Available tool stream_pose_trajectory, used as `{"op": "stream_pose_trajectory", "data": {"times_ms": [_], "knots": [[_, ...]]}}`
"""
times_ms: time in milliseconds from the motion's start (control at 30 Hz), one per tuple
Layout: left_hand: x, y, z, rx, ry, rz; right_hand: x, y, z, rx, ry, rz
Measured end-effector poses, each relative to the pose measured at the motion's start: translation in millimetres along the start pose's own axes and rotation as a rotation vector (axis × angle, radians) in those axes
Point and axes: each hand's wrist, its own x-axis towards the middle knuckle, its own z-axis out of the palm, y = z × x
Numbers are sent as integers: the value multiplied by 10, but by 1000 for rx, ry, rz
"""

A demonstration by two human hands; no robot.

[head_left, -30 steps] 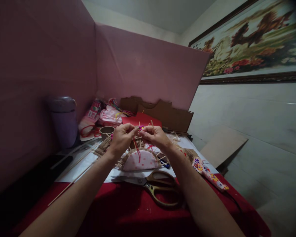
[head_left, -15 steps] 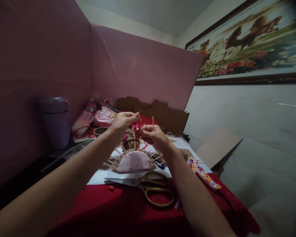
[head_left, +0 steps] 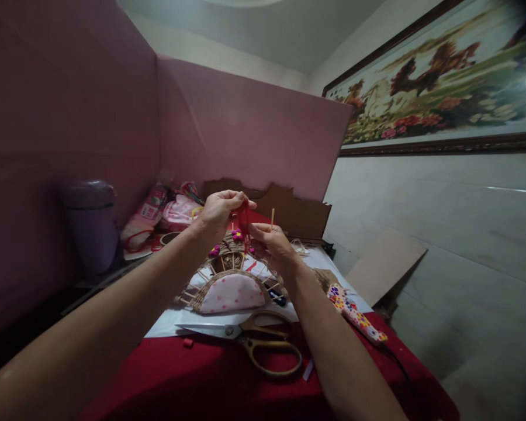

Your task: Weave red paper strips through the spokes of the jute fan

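My left hand (head_left: 221,209) is raised above a half-woven straw fan (head_left: 228,275) and pinches the top of a red strip (head_left: 244,221). My right hand (head_left: 272,244) is closed just below and to the right of it, gripping the lower part of the same strip; a thin wooden stick (head_left: 272,217) pokes up beside its fingers. The fan lies flat on white paper (head_left: 170,321), with a pink dotted fabric half-circle (head_left: 231,294) at its near edge and wooden spokes sticking out. Small pink beads (head_left: 214,251) sit among the weave.
Gold-handled scissors (head_left: 249,339) lie on the red tablecloth (head_left: 201,380) in front of the fan. A flowered strip (head_left: 355,313) lies to the right. A purple lidded tub (head_left: 90,225), pink bags (head_left: 175,210) and cardboard pieces (head_left: 298,213) stand at the back against pink screens.
My left hand has risen, drawing the red strip up and taut above the fan. My right hand stayed low near the weave. The view has shifted, so the table sits lower left.
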Motion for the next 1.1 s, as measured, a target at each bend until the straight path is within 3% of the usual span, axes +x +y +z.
{"op": "stream_pose_trajectory", "data": {"times_ms": [400,667,1100], "knots": [[35,56,126,47,19,67,-2,34,37,69,-150,120],[104,109,21,39,59,70,17,68,-29,131,-114,134],[26,116,-170,-160,95,-144,113,199,-118,142,-88,158]]}}
